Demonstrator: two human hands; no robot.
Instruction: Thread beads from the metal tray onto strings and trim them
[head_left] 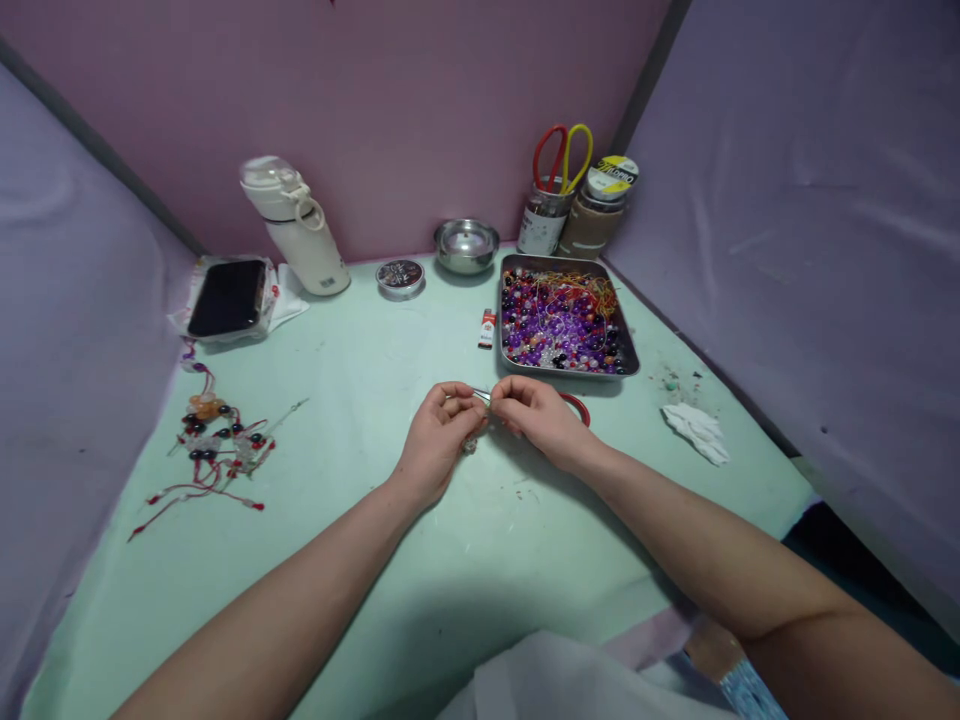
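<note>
Near the middle of the pale green table, my left hand (pixel 444 436) is closed in a pinch, with a small beaded piece (pixel 469 444) hanging below its fingertips. My right hand (pixel 534 412) meets it from the right, thumb and fingers pressed together; what they hold is too small to name. Between and behind the fingertips shows the thin metal tip of scissors (pixel 481 394). Their red handle (pixel 576 407) sticks out behind my right hand, and the rest is hidden under it.
A metal tray (pixel 571 374) of beads lies behind my right hand, a lighter (pixel 487 329) beside it. Farther back stand a steel bowl (pixel 466 247), a round tin (pixel 400 278) and a white bottle (pixel 300 230). Beaded cords (pixel 217 435) and a phone (pixel 228 298) lie left, a crumpled tissue (pixel 696 432) right.
</note>
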